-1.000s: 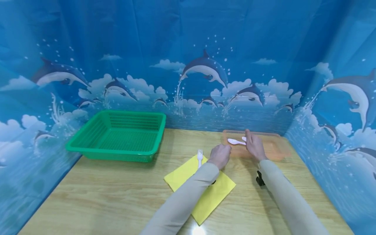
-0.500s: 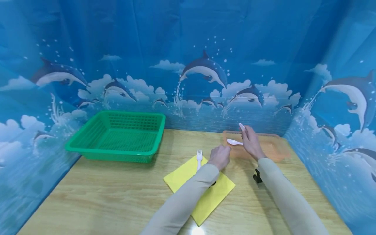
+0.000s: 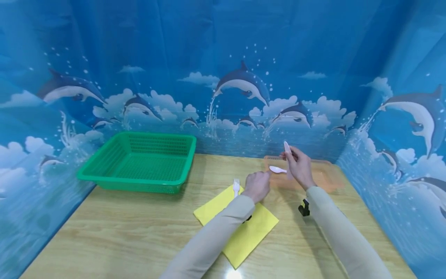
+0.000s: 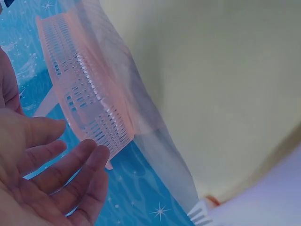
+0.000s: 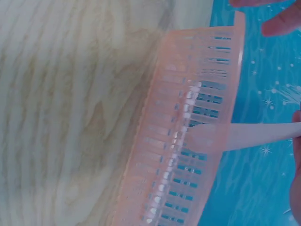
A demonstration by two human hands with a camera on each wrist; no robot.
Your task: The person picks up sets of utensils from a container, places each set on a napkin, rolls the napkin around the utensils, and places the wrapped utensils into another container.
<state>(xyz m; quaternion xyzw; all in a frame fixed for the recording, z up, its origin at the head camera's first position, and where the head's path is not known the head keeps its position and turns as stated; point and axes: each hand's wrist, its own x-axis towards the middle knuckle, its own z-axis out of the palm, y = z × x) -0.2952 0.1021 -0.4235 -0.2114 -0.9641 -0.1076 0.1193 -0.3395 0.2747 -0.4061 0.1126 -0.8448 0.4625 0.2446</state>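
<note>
My right hand [image 3: 299,164] pinches a white plastic knife [image 3: 287,147] above a shallow peach plastic basket [image 3: 324,164]. The knife stands nearly upright; in the right wrist view its wide end shows through the basket's slotted side. A white plastic spoon [image 3: 277,169] lies in the basket, its handle end hidden by my right hand. My left hand [image 3: 258,186] is just left of the basket, over the corner of a folded yellow cloth [image 3: 240,248]. Its fingers [image 4: 70,176] are loosely bent and hold nothing. On that cloth lies a white plastic fork [image 3: 236,186], partly covered by my left arm.
A green slotted basket [image 3: 136,185] stands at the back left of the wooden table [image 3: 132,232]. Behind and beside the table hangs a blue curtain [image 3: 174,46] printed with dolphins, close behind the peach basket.
My right hand has lifted the knife from beside the spoon and turned it from lying to nearly upright. My left hand has drawn slightly back to the left.
</note>
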